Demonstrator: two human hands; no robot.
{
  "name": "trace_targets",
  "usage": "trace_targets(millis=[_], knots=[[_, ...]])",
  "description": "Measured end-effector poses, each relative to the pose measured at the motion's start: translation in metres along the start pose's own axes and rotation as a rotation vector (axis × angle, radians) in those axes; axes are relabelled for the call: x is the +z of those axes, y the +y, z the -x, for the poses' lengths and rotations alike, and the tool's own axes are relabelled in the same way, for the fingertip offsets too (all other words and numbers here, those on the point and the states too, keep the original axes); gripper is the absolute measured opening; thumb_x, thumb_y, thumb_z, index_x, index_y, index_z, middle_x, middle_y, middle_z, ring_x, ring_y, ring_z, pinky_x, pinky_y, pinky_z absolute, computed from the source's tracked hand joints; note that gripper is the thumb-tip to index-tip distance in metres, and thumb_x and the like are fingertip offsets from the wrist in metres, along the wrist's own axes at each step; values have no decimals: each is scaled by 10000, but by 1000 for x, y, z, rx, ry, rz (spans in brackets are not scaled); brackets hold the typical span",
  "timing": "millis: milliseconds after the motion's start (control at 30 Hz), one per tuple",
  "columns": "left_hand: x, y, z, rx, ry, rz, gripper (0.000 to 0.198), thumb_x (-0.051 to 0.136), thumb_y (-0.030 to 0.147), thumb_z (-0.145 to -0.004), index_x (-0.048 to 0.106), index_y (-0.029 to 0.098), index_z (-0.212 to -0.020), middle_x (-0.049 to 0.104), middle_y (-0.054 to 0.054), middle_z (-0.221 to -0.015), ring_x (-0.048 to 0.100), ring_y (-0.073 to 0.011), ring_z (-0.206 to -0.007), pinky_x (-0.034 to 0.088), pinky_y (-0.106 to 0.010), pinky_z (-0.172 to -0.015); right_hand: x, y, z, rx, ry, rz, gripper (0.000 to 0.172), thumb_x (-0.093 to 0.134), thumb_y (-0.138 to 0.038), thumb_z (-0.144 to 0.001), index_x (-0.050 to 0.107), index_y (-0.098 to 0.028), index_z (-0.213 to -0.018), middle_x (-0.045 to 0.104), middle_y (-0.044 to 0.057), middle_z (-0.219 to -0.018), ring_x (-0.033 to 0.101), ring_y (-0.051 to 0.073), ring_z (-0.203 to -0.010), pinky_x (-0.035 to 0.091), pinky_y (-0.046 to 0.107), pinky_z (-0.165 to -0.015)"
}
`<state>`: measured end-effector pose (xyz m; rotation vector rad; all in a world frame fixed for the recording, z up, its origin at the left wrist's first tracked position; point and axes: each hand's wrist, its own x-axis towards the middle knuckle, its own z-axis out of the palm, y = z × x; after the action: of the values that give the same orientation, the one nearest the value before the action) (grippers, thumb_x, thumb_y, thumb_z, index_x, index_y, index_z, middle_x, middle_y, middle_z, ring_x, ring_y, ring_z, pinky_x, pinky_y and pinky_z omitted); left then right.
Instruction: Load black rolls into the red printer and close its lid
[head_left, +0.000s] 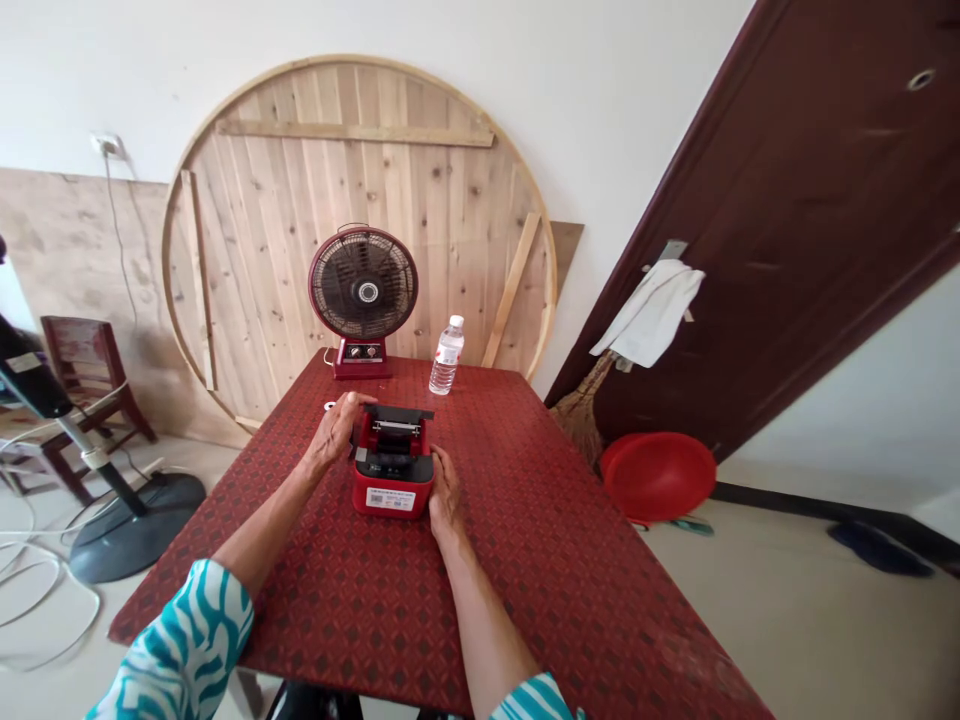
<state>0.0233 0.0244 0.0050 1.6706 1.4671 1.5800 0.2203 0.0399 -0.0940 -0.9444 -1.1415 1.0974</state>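
Note:
A small red and black label printer (393, 500) stands on the red patterned table with its black cover (401, 412) raised. The open top shows a dark inner bay and a light bar across it. A white label with print is stuck on its near side. My left hand (335, 436) is at the printer's far left, its fingertips closed on the raised cover's edge. Around the right side curls my right hand (445, 494), its fingers against the casing. Part of a small white round item (329, 406) shows beyond my left hand.
A red fan (364, 290) and a clear water bottle (446, 358) stand at the table's (540, 560) far end. Behind leans a round wooden tabletop (442, 190). A red basin (660, 478) and a broom (581, 420) are by the door; a stand (135, 520) with cables is left.

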Motion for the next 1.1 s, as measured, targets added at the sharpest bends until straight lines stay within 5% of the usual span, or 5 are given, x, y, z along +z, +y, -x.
trace_targets(millis=[200,500,767,900,1100], knots=[[-5,-13,24,268,-114,-151,602,242,556,-966,723,194,-968,680,-92,-1091,591,-229,-1115,440,-370,-997,0,-3,1,-14,12,9,411,518,-532,-826,658,-227,-1063,699,44,-1070,607,213,-1002,443,331,-873],[-10,-17,40,402,-201,-281,482,301,431,-987,718,195,-1040,699,-110,-1122,559,-247,-1217,381,-453,-1076,0,-1,2,-6,42,22,433,543,-551,-798,662,-211,-1040,710,49,-1047,615,214,-988,446,341,-882],[-1,-13,57,155,5,25,367,465,425,-926,683,190,-1104,622,-106,-1257,552,-241,-1211,432,-382,-1027,0,0,0,11,44,28,458,528,-552,-786,653,-199,-1050,706,64,-1055,614,221,-1001,446,347,-882],[-3,-6,60,-151,169,154,339,568,447,-832,657,174,-1013,659,-20,-784,623,-152,-711,484,-254,-640,-1,-2,1,0,39,47,449,531,-549,-781,659,-203,-1037,705,61,-1046,614,222,-1001,440,348,-890],[-3,0,59,-433,7,359,382,682,465,-675,596,158,-885,495,79,-476,417,-81,-397,293,-204,-421,0,-1,1,15,39,19,457,535,-551,-780,656,-204,-1051,701,60,-1058,609,218,-1000,442,338,-876]])
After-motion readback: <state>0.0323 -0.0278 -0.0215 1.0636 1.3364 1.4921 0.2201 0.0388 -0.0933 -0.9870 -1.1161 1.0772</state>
